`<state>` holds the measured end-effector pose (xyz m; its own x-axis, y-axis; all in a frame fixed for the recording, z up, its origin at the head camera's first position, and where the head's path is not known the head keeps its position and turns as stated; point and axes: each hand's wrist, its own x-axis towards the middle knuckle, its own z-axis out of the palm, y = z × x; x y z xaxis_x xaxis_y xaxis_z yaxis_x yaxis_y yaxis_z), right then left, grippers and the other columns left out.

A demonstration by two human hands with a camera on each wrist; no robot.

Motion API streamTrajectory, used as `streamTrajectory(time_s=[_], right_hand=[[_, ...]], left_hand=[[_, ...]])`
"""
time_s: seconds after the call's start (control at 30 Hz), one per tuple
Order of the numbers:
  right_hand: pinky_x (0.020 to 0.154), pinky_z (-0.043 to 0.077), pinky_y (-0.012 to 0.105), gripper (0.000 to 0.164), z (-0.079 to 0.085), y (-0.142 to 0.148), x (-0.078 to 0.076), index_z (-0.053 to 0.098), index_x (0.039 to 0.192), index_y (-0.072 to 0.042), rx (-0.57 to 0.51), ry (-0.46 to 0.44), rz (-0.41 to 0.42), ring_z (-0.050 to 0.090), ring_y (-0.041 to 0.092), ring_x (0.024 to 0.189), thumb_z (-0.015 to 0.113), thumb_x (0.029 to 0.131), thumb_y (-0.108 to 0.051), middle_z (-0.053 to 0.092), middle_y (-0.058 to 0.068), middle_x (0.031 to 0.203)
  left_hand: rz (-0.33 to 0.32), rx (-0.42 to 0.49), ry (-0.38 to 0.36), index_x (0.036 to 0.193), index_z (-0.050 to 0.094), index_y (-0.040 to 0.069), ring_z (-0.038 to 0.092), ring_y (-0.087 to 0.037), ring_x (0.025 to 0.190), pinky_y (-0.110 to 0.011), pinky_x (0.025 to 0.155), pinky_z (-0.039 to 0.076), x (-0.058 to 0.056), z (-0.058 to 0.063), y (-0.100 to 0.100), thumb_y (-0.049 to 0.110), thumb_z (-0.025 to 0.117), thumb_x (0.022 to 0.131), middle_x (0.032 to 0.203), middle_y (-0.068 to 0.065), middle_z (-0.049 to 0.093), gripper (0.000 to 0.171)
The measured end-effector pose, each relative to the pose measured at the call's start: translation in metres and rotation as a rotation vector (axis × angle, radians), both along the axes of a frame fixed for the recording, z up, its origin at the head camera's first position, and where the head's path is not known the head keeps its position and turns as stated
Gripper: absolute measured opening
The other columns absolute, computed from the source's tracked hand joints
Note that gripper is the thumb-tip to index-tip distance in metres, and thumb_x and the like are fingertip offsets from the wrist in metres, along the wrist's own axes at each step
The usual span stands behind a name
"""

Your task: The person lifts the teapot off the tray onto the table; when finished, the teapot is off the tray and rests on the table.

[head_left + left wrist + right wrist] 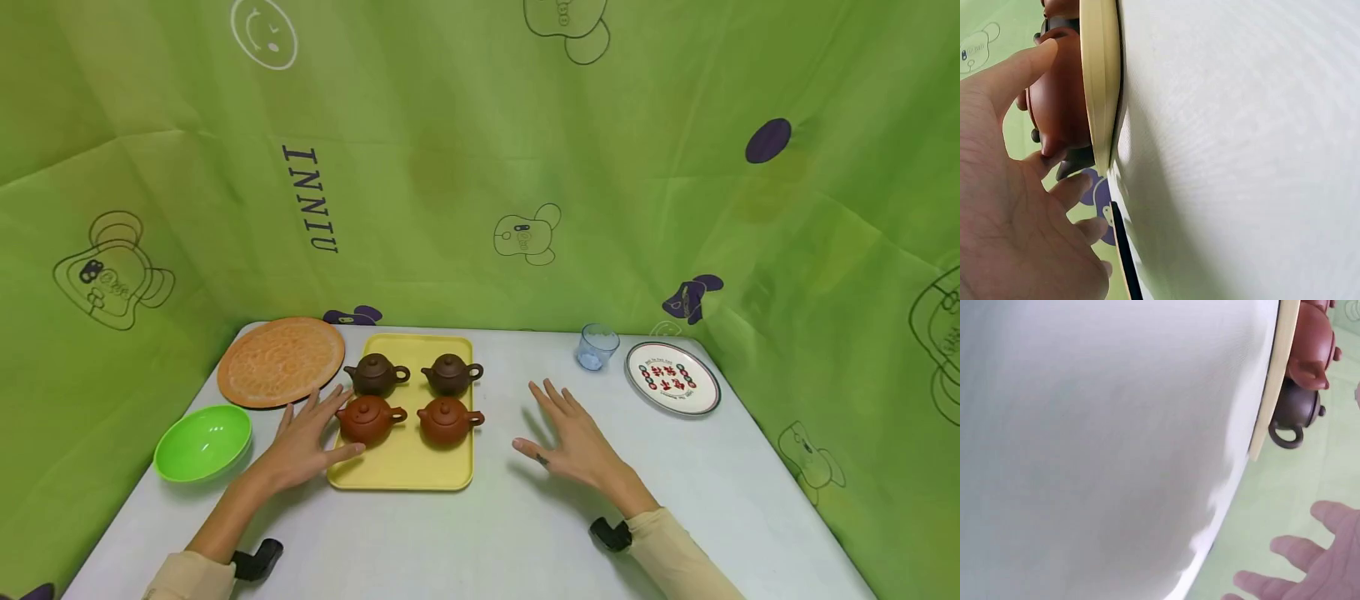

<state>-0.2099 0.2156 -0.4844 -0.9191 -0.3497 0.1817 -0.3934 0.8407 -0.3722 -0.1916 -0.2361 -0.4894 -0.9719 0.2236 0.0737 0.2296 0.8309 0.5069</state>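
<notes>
A yellow tray (397, 471) bears two dark brown teapots (377, 377) at its back and two reddish-brown teapots (446, 423) in front, all lidded, with handles to the right. My left hand (303, 446) hovers at the tray's left edge with fingers spread, beside the front left teapot (367, 421); in the left wrist view the thumb overlaps that teapot (1063, 94), and whether it touches cannot be told. To the right of the tray, my right hand (577, 442) is held over the white table, fingers spread, holding nothing.
Left of the tray lie a round orange-brown board (281, 362) and a bright green bowl (202, 444). At the back right stand a clear bluish glass cup (597, 346) and an oval white plate (672, 377) with red writing. Green printed cloth (420, 225) surrounds the white table (420, 550).
</notes>
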Motion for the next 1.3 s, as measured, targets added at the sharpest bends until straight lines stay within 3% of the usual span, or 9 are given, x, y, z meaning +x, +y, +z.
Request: streamTrajectory(time_s=[0.53,1.03,1.3], right_hand=[[0.124,0.036,0.069,0.091,0.002,-0.022,0.0,0.03,0.168,-0.033,-0.069,-0.075,0.059,0.037,0.05,0.157,0.066,0.093,-0.07,0.033,0.014,0.175],[0.128,0.038,0.056,0.08,0.003,-0.047,-0.002,0.035,0.167,-0.024,-0.149,-0.121,0.128,0.048,0.038,0.153,0.071,0.1,-0.049,0.046,0.009,0.168],[0.126,0.041,0.056,0.078,0.001,-0.058,-0.005,0.035,0.167,-0.024,-0.162,-0.122,0.159,0.052,0.037,0.15,0.07,0.101,-0.046,0.049,0.006,0.166]], left_hand=[[-0.038,0.081,-0.056,0.163,0.039,0.011,0.012,-0.063,0.158,-0.087,0.12,0.0,-0.01,-0.006,-0.005,0.051,0.085,0.084,0.171,-0.025,0.032,0.1],[-0.032,0.141,-0.089,0.161,0.042,0.008,0.011,-0.061,0.159,-0.084,0.122,-0.005,-0.013,-0.009,-0.008,0.045,0.087,0.083,0.168,-0.025,0.039,0.098],[-0.029,0.137,-0.072,0.156,0.05,0.006,0.012,-0.062,0.158,-0.086,0.12,-0.007,-0.014,-0.014,-0.007,0.044,0.089,0.08,0.166,-0.026,0.04,0.094]])
